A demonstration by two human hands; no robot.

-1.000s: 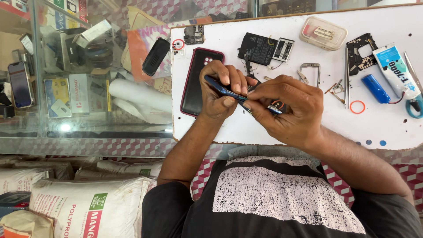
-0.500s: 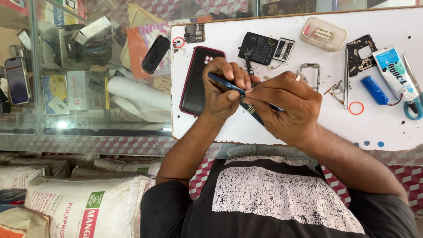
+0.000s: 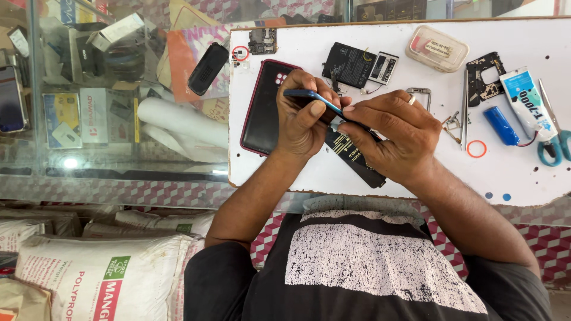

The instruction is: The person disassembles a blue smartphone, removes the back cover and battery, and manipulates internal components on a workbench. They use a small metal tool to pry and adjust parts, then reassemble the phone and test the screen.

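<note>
A white table (image 3: 333,172) carries a dark phone with a red rim (image 3: 262,113) at its left, and a black battery (image 3: 350,64) beside a small grey one (image 3: 383,68) farther back. Toward the far right lies a clear plastic box (image 3: 437,49), then a black phone frame piece (image 3: 486,77), a white glue tube (image 3: 527,102), a blue cylinder (image 3: 499,126) and teal-handled scissors (image 3: 554,142). An orange ring (image 3: 476,148) lies nearer. Left of the table stands a glass display case (image 3: 89,89); white sacks (image 3: 95,273) lie near left.
</note>
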